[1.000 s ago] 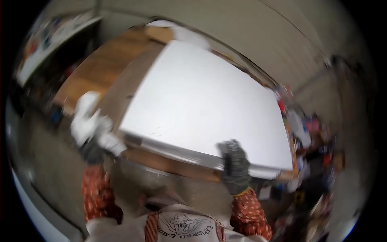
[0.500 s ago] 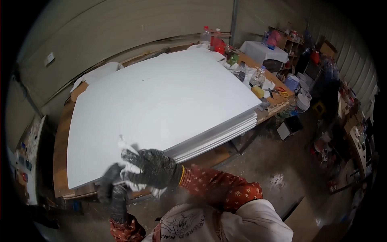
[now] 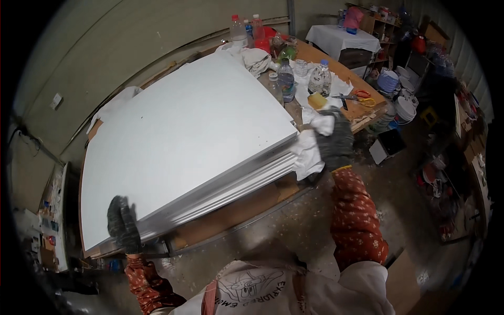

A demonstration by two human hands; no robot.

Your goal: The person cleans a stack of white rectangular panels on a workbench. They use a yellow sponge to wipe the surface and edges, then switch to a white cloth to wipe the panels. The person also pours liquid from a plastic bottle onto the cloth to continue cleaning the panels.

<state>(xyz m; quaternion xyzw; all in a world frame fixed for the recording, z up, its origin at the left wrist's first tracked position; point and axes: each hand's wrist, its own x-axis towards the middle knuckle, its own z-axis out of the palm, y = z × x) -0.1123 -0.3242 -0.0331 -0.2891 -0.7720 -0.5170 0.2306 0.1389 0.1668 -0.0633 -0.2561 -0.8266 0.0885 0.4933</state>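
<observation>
A large white panel (image 3: 194, 126) lies across the top of a stack of similar panels (image 3: 241, 190) on a wooden table. My left hand (image 3: 124, 226), in a dark knit glove, rests on the near left part of the panel at its edge, fingers stretched out and nothing held. At the panel's right corner, my gloved right hand (image 3: 338, 139) grips a white rag (image 3: 307, 157) that hangs against the edges of the stack. Some of the right fingers are hidden by the rag and slightly blurred. Just beyond that hand sits a yellow sponge (image 3: 317, 101).
Scissors (image 3: 359, 98) and a clear bottle with a blue cap (image 3: 320, 79) sit on the table's right part. More bottles (image 3: 239, 34) and a crumpled cloth (image 3: 256, 60) stand at its back. White buckets (image 3: 405, 109) are on the floor at right.
My hands, together over the near left edge before, are now apart. The right has swung to the panel's right corner with the rag; the left has come down on the panel. The view has shifted.
</observation>
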